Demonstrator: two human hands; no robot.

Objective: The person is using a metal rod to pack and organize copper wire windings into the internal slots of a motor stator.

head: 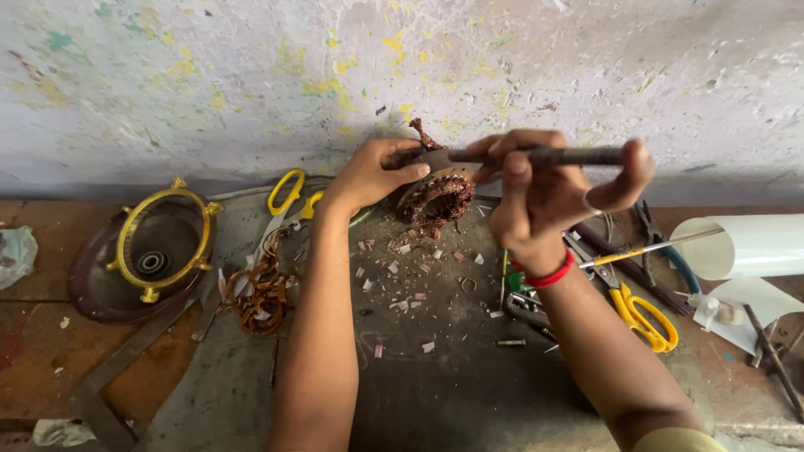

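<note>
Head view: rod (578, 155) in right hand (548, 197)

the wound ring core (435, 201) stands tilted at the back of the mat (452, 393), near the wall (402, 75), with the left hand (373, 176) touching its left side and the right hand (544, 197) just to its right, holding a rod (544, 155) level above it. scraps (402, 285) lie on the mat before the core, between the two forearms. left of the left arm lie a wire tangle (264, 289) and scissors (280, 209), with a round housing (146, 251) further left; right of the right arm lie a second pair of scissors (641, 314) and a paper roll (745, 244).
</note>
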